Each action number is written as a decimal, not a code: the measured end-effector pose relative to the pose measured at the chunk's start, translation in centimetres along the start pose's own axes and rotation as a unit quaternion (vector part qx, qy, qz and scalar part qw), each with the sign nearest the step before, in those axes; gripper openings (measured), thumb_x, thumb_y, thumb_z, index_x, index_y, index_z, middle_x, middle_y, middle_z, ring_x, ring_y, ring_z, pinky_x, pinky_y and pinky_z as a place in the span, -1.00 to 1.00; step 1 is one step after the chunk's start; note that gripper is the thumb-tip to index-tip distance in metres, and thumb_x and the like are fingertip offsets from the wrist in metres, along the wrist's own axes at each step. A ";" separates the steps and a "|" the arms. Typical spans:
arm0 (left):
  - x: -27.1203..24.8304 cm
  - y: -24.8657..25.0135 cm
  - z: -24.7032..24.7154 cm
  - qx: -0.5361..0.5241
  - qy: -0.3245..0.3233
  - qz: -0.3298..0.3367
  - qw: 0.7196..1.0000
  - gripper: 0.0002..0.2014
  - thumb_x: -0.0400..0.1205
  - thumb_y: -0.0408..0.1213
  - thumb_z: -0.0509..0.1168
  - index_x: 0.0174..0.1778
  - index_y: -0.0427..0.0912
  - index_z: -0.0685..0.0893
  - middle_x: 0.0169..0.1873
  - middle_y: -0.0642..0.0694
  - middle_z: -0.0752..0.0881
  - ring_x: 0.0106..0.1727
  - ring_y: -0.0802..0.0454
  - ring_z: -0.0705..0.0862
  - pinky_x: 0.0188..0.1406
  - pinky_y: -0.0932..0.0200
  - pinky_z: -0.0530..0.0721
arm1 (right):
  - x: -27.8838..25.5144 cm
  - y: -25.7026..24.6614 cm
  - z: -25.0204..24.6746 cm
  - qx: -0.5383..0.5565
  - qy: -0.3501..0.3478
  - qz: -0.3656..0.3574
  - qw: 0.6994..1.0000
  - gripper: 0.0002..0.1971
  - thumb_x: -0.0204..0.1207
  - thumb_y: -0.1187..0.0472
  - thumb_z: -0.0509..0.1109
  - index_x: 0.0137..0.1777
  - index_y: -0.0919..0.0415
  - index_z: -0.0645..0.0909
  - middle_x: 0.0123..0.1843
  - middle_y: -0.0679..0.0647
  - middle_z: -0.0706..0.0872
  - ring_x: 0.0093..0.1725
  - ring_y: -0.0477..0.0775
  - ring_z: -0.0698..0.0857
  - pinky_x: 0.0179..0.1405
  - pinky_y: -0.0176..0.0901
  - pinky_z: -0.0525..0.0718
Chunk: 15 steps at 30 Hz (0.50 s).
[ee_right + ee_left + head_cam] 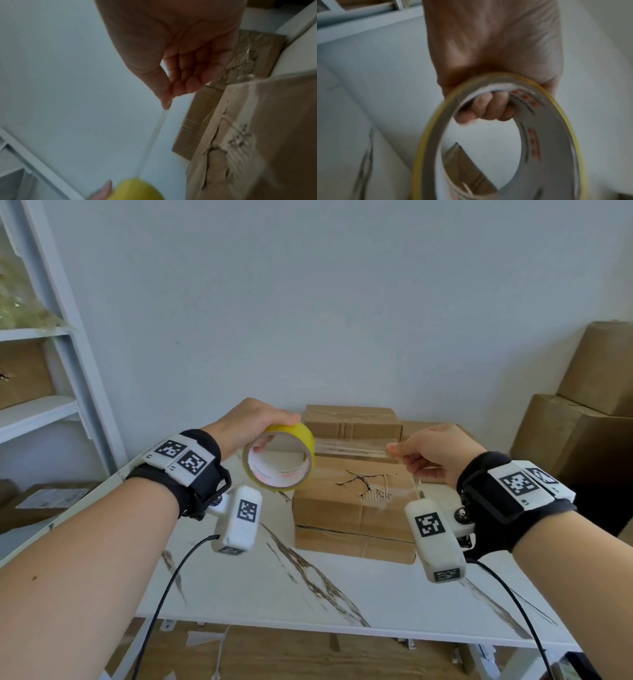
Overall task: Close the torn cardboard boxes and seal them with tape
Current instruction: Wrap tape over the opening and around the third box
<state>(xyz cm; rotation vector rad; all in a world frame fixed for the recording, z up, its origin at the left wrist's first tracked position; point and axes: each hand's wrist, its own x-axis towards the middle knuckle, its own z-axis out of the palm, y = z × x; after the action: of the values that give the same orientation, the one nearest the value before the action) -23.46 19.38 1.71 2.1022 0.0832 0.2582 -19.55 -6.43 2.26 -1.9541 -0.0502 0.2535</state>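
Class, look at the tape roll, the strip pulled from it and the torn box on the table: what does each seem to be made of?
Tape roll: glossy yellowish plastic film wound on a white printed core, probably card.
Strip: thin clear plastic film; the boxes show through it, with shiny streaks.
Torn box: matte brown corrugated cardboard; fluting shows at the tear.

Torn box on table, another box behind it.
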 end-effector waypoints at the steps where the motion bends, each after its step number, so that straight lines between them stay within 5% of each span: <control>1: 0.1 -0.3 -0.2 0.047 0.010 0.002 0.999 -0.53 0.55 -0.13 0.41 -0.57 -0.14 0.32 -0.67 -0.02 0.28 -0.62 0.05 0.24 -0.51 0.19 0.25 | 0.0 0.3 -0.3 0.005 0.004 0.007 1.000 -0.87 0.42 0.31 0.55 -0.10 0.33 0.69 -0.41 0.06 0.60 -0.46 -0.07 0.52 -0.35 -0.31 0.61; 6: 0.2 -1.0 0.4 0.159 -0.004 -0.001 0.987 -0.40 0.48 0.02 0.46 -0.60 -0.07 0.16 -0.64 0.04 0.14 -0.60 0.07 0.11 -0.47 0.13 0.07 | -0.3 2.0 -1.0 -0.005 0.003 0.034 0.999 -0.84 0.42 0.35 0.53 -0.32 0.28 0.62 -0.44 0.07 0.58 -0.49 -0.07 0.49 -0.43 -0.34 0.56; 15: 0.5 0.2 1.2 0.384 0.000 -0.029 0.923 -0.45 0.44 0.16 0.42 -0.59 -0.12 0.30 -0.59 -0.03 0.32 -0.51 0.00 0.35 -0.41 0.18 0.23 | -0.4 3.1 -1.3 -0.005 0.006 0.047 0.999 -0.85 0.42 0.37 0.53 -0.32 0.28 0.62 -0.45 0.08 0.56 -0.50 -0.05 0.48 -0.45 -0.33 0.55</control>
<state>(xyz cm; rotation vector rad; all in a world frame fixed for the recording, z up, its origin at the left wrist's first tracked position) -22.75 18.33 1.38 2.8749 0.2852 0.2075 -19.95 -8.90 -0.02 -1.9714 0.0488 0.3030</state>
